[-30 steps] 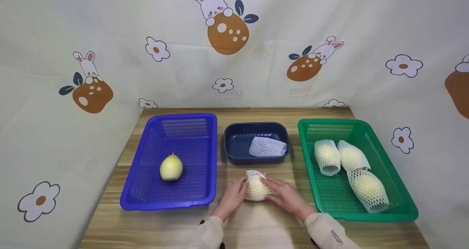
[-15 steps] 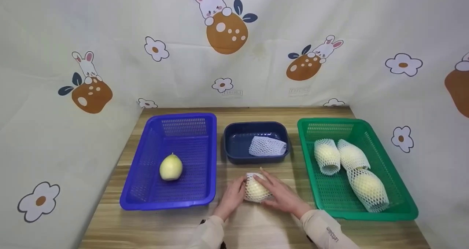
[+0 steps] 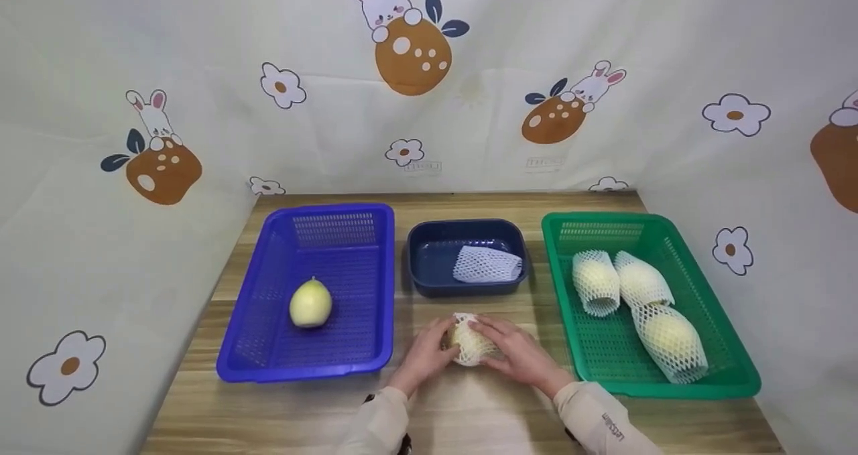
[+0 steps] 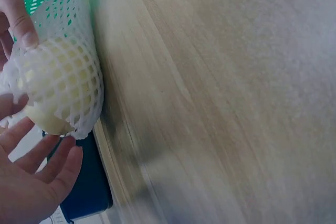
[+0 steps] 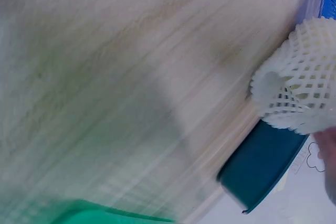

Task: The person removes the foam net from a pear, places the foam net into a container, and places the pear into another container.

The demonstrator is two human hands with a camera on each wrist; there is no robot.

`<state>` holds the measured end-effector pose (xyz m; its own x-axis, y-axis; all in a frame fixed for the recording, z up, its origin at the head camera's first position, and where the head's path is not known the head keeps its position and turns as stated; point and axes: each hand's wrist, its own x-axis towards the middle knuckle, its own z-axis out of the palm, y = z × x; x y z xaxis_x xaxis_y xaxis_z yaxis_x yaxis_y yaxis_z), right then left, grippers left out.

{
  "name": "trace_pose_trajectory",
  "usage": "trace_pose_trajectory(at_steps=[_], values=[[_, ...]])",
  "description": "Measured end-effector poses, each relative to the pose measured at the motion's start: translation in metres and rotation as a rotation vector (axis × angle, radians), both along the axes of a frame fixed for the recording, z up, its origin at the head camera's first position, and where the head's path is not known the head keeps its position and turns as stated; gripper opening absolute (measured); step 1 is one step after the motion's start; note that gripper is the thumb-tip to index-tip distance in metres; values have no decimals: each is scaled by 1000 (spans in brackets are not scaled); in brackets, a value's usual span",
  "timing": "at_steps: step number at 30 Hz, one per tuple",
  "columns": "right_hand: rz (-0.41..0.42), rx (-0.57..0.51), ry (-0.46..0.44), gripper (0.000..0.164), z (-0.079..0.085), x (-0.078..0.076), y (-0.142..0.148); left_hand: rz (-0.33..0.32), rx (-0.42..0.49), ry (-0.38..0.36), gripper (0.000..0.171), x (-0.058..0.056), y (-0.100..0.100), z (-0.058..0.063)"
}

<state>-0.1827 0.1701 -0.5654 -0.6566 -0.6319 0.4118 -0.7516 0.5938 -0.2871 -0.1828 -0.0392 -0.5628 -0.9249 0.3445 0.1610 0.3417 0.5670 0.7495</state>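
Between my two hands, in the head view, lies a pear partly inside a white foam net sleeve. My left hand grips its left end, thumb and fingers curled at the sleeve's edge. Bare yellow skin of the pear shows at that end in the left wrist view. My right hand holds the other side, its fingers over the net and its thumb below. In the right wrist view the sleeve's loose open end faces the camera, and most of the right hand is out of frame.
A blue basket with one bare pear stands left. Behind the hands is a navy tub holding a flat foam net. The green basket at right holds several netted pears. A printed curtain surrounds the wooden table.
My left thumb has come round onto the near side of the netted pear. The right hand's fingers have shifted slightly over the net. The baskets and tub stay put.
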Motion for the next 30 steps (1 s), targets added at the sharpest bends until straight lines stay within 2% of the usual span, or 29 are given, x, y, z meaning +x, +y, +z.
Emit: trace_pose_trajectory(at_steps=[3, 5, 11, 14, 21, 26, 30], values=[[-34, 74, -68, 69, -1, 3, 1, -24, -18, -14, 49, -1, 1, -1], [-36, 74, -74, 68, -2, 3, 2, -32, -29, -37, 53, -1, 2, -1], [1, -23, 2, 54, -2, 2, 5, -72, -91, -41, 63, -3, 6, 0], [2, -20, 6, 54, -3, 1, 6, -84, -127, -49, 68, -5, 10, 0], [-61, 84, -121, 71, -4, 4, 4, -68, -195, -61, 64, -8, 13, -2], [-101, 86, -105, 62, -5, 4, 3, -59, -193, -26, 61, -8, 12, -2], [-111, 86, -94, 61, -3, 3, 3, -38, -183, -33, 63, -7, 11, -1]])
